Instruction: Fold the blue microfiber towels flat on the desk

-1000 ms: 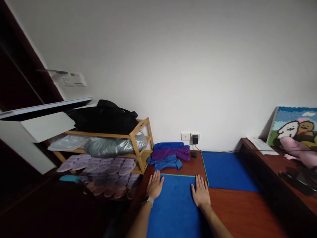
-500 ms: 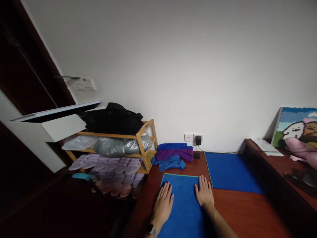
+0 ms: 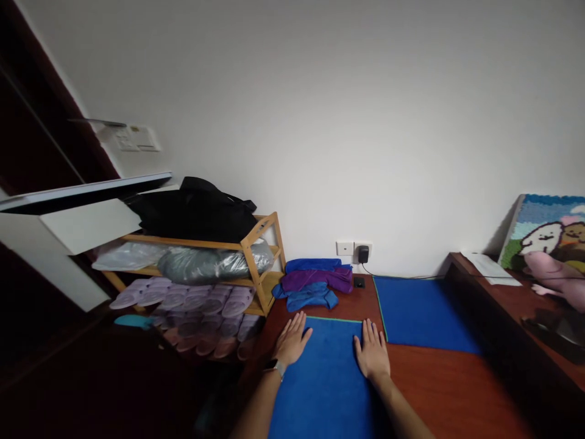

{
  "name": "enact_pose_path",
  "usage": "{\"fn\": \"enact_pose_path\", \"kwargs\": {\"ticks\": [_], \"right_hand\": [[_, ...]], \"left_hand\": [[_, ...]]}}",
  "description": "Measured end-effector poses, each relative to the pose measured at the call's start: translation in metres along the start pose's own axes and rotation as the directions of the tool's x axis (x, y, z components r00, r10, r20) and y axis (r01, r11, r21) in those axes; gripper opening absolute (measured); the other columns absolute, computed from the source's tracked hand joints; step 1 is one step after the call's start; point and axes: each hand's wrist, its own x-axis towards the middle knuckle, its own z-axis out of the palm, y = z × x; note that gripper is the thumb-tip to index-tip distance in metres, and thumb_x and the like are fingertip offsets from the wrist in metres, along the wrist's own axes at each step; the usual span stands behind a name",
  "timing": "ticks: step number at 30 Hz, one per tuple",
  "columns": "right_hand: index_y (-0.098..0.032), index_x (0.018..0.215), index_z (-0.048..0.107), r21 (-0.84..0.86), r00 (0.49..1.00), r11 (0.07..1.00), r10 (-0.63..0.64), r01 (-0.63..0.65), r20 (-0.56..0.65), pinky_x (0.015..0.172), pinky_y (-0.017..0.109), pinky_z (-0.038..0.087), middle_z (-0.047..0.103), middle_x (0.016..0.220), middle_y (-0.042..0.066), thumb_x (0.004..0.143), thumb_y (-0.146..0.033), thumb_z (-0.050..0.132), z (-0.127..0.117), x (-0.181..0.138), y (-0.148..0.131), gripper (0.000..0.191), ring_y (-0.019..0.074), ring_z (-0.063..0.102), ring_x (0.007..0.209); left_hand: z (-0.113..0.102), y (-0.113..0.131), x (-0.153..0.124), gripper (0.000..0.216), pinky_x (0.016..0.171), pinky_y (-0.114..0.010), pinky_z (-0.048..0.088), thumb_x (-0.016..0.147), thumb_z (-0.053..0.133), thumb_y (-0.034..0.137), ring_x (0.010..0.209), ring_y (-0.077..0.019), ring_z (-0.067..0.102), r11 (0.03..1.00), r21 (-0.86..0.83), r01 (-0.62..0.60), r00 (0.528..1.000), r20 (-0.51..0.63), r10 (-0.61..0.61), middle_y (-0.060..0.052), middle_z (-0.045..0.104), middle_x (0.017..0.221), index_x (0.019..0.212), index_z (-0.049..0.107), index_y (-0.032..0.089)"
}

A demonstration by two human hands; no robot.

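Towel (image 3: 326,384), blue, green-edged, flat beneath left hand (image 3: 290,344) and right hand (image 3: 372,360), fingers spread, gripping nothing. Beyond fingertips: crumpled cloths (image 3: 313,283); rightward, second blue towel (image 3: 420,314).

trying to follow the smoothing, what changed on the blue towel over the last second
The left hand slid from the middle of the green-hemmed blue towel back out to its far left edge, open and flat. The right hand stayed pressed flat on the right edge; the towel itself did not move.
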Motion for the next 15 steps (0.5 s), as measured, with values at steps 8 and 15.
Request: {"fn": "enact_pose_path", "kwargs": {"ticks": [8,15], "right_hand": [[-0.012,0.16,0.013,0.024,1.0,1.0,0.002,-0.002,0.007,0.127,0.041,0.004,0.012,0.169,0.003,0.1,-0.055,0.014,-0.003,-0.002,-0.002,0.074,0.0211,0.008,0.157],[-0.012,0.16,0.015,-0.017,0.999,1.0,0.02,-0.021,-0.025,0.127,0.045,0.003,0.015,0.169,0.005,0.1,-0.053,0.018,-0.001,-0.001,-0.006,0.073,0.023,0.009,0.156]], "left_hand": [[-0.008,-0.023,-0.041,0.071,0.123,-0.044,0.029,0.104,0.018,0.056,0.151,-0.0243,0.032,0.987,0.021,0.161,0.987,-0.031,-0.16,-0.014,0.035,0.162,0.156,0.036,0.011],[0.003,-0.014,-0.101,0.056,0.123,-0.039,0.035,0.105,0.027,0.049,0.149,-0.0187,0.036,0.997,-0.048,0.067,0.96,-0.268,-0.077,0.001,0.04,0.162,0.157,0.035,0.029]]}}
